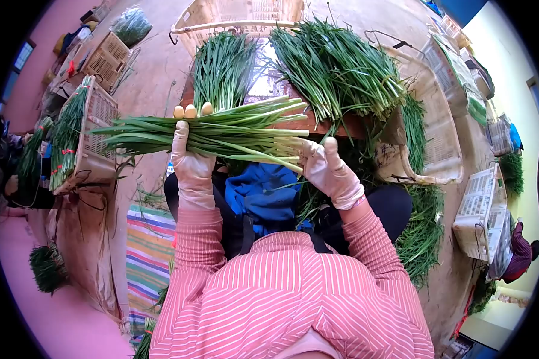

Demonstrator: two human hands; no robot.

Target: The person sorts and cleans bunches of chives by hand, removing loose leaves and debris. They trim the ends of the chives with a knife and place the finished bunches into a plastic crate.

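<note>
My left hand [193, 164] holds the bunch [239, 128] by the tabletop's [352, 127] near edge, my right hand [334, 175], grip unclear, meets its stem ends [292, 133]; I seem to be evening them, which calls for light fingertips.

A low brown worktop [354, 127] carries a smaller pile of green stalks [221, 70] and, to its right, a larger pile [344, 72]; a glossy pale surface [263, 82] shows between them. On the floor [161, 63] lies a striped mat [148, 257].
</note>
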